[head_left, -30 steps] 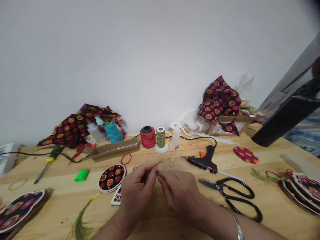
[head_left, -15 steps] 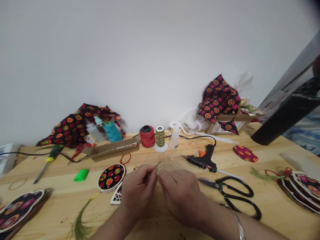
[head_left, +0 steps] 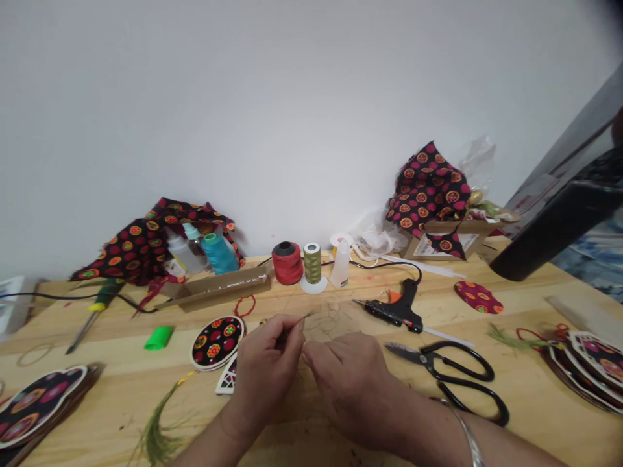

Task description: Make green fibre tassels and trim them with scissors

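Note:
My left hand (head_left: 267, 373) is closed in a pinch, with the short end of a green thread (head_left: 310, 314) poking out past its fingertips. Close against it, my right hand (head_left: 348, 386) is curled with the knuckles up; whatever its fingers hold is hidden beneath. Just left of my hands lies a round fabric pendant (head_left: 217, 342) with a white rim and a red cord loop (head_left: 244, 305). A white lattice-edged piece (head_left: 226, 377) is partly covered by my left hand. The green tassel (head_left: 160, 425) lies on the table below the pendant.
Scissors (head_left: 445, 370) and a glue gun (head_left: 396, 310) lie to the right. Behind stand a red thread spool (head_left: 287, 264), a green spool (head_left: 312, 263) and a white bottle (head_left: 342, 264). Stacked fabric pieces sit left (head_left: 41, 402) and right (head_left: 591, 366). A screwdriver (head_left: 90, 324) is far left.
Both hands keep almost the same pose, fingertips close together. My left hand has shifted very slightly left, and the view has moved a little.

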{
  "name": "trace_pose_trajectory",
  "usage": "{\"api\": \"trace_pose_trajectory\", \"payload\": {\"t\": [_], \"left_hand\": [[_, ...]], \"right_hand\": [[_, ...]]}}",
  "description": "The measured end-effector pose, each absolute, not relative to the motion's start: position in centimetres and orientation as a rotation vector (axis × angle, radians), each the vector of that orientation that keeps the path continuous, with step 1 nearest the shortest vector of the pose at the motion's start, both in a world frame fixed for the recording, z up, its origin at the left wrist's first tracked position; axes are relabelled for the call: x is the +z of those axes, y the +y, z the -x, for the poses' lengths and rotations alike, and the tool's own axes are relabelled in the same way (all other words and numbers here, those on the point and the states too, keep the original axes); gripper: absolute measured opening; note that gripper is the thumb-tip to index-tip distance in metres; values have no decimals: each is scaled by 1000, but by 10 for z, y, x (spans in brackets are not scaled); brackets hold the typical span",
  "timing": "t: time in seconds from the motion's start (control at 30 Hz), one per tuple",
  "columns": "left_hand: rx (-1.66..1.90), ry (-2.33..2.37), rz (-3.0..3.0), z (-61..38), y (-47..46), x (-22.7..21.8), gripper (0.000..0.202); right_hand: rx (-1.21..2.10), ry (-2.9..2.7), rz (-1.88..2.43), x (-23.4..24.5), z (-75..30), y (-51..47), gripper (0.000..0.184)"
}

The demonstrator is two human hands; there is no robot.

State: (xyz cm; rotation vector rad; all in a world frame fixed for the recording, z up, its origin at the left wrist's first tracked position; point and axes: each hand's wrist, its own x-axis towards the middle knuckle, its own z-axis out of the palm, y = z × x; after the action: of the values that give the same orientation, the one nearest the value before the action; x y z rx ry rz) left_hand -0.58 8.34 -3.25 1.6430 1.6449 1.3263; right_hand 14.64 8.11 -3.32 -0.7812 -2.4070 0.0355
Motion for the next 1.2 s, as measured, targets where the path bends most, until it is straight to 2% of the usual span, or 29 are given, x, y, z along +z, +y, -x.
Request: {"api": "trace_pose_trajectory", "payload": {"t": [0.17,0.27,0.43,0.57,0.67,0.73,0.83,0.97,1.2], "left_hand": [[1288,1549,-1326,6,89,-31,20],[1259,1446,-1128,7,93,-34,27],[1249,1287,-910,8,98,-37,26],[1216,1194,-856,6,96,-36,25],[1175,1151,-860,4,93,-35,24],[1149,1134,-863,2,92,-35,21],[1116,1103,-872,1,89,-35,19],[1099,1034,-889,-1,87,-34,19],[1109,1021,-938,-1,88,-33,34]], "right_hand": [[-23,-2630,349,-29,-144,70,21],[102,-2665,263,-27,-144,62,23],[367,-2267,582,-23,-149,79,29],[808,-1759,1036,-31,-145,104,14],[1084,-1552,1121,-39,-141,114,22],[1191,-1487,1097,-40,-141,116,20],[1233,-1463,1051,-35,-143,116,10],[1206,-1488,1038,-28,-145,115,17],[1116,-1554,1051,-31,-146,117,17]]}}
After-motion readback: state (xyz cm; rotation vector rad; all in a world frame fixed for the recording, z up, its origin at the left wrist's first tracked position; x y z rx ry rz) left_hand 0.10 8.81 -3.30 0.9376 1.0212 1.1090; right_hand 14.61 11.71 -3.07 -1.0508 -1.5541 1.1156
